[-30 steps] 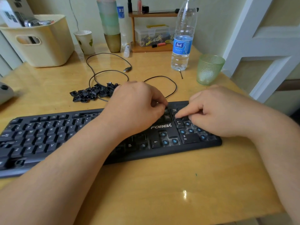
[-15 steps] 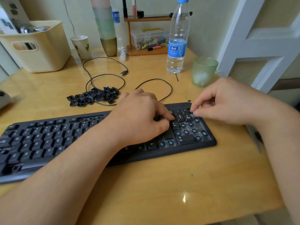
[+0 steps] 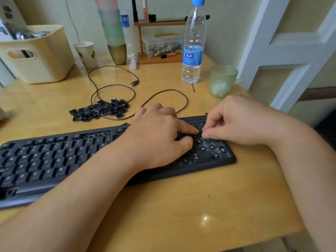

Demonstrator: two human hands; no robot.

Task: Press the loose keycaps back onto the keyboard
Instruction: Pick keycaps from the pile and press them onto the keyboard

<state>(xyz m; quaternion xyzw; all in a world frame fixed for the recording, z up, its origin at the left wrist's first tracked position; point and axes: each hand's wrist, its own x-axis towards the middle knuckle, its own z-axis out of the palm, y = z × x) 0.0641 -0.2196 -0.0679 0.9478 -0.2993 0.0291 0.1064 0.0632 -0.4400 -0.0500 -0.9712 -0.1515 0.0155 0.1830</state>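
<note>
A black keyboard (image 3: pixel 45 160) lies across the wooden table, and its number pad (image 3: pixel 211 147) shows several bare blue stems. Behind it sits a pile of loose black keycaps (image 3: pixel 98 110). My left hand (image 3: pixel 158 139) rests over the keyboard's right part, its index finger stretched out and pressing at the number pad's top left corner. My right hand (image 3: pixel 236 120) has its fingers curled, with thumb and index finger pinching a small black keycap (image 3: pixel 200 132) right at the left fingertip. The keycap is mostly hidden.
The keyboard's black cable (image 3: pixel 112 88) loops around the keycap pile. A water bottle (image 3: pixel 192 51) and a green glass (image 3: pixel 222 80) stand behind my right hand. A beige basket (image 3: pixel 36 57), a paper cup (image 3: pixel 85 53) and a small wooden shelf (image 3: pixel 160 59) line the back.
My right hand lifted off the number pad, then came back left to meet the left index finger. The left index finger reached further right onto the number pad.
</note>
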